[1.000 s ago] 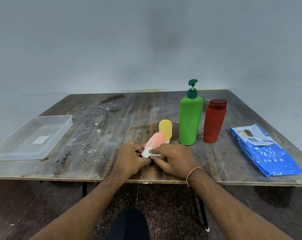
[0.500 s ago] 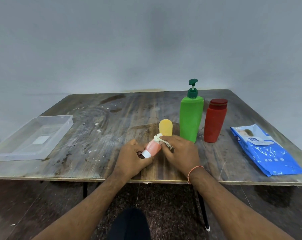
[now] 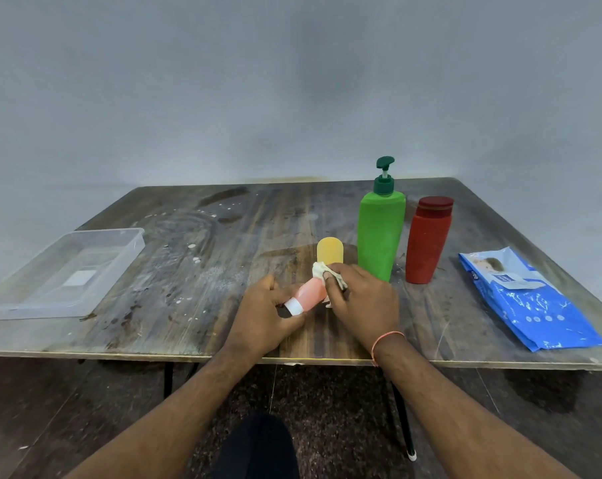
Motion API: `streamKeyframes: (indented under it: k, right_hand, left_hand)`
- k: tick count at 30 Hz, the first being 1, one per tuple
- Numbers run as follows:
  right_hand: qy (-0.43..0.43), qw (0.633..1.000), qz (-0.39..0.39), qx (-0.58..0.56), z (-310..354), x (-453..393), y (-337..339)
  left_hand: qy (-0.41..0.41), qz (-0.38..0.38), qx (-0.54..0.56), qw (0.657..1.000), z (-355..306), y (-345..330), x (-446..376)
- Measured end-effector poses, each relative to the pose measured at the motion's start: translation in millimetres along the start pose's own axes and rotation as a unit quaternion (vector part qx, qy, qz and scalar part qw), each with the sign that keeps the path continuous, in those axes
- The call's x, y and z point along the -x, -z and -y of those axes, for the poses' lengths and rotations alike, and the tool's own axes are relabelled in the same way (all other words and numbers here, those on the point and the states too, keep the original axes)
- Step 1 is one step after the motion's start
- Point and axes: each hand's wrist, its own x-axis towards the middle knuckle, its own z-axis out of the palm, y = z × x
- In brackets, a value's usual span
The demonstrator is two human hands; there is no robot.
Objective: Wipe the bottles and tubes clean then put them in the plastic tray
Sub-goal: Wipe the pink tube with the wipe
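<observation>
Pink tube (image 3: pixel 311 291) at lower centre of the frame is pinched by its white cap (image 3: pixel 295 306) in the left hand (image 3: pixel 263 314) while right hand (image 3: pixel 361 300) fingers curl a wipe (image 3: pixel 322 270) over its soft body — probably light, squashy, slippery — so hold the stiff cap

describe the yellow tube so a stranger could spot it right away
On the wooden table, find the tall green pump bottle right of centre. Just left of its base stands the yellow tube, behind the hands. It is the shortest upright container, with a rounded top, and the only yellow one.
</observation>
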Motion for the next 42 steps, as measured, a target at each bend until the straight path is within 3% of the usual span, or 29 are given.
streamKeyframes:
  k: [4,8,15,23,30,33,36,42]
  right_hand:
    - [0.023,0.999,0.012,-0.028,0,2,-1]
    - [0.093,0.986,0.094,-0.106,2,7,3]
    - [0.196,0.969,0.121,-0.087,9,8,7]
    - [-0.009,1.000,0.011,-0.028,2,0,3]
    - [-0.082,0.996,0.024,-0.024,-1,-3,3]
    - [-0.046,0.995,0.042,-0.077,-1,-1,4]
    - [0.046,0.985,0.106,-0.129,2,4,3]
    - [0.126,0.977,0.125,-0.117,8,7,7]
  left_hand:
    - [-0.017,-0.006,-0.012,1.000,4,-4,1]
    - [-0.040,-0.027,-0.002,0.999,7,-7,1]
    - [-0.022,-0.013,0.013,1.000,7,-6,1]
    - [-0.022,-0.012,-0.013,1.000,2,-3,2]
    - [-0.015,-0.011,-0.005,1.000,5,-3,3]
    - [-0.012,-0.015,0.003,1.000,7,-3,3]
    - [-0.001,-0.017,0.019,1.000,9,-5,1]
    - [0.005,-0.024,0.051,0.998,10,-5,2]
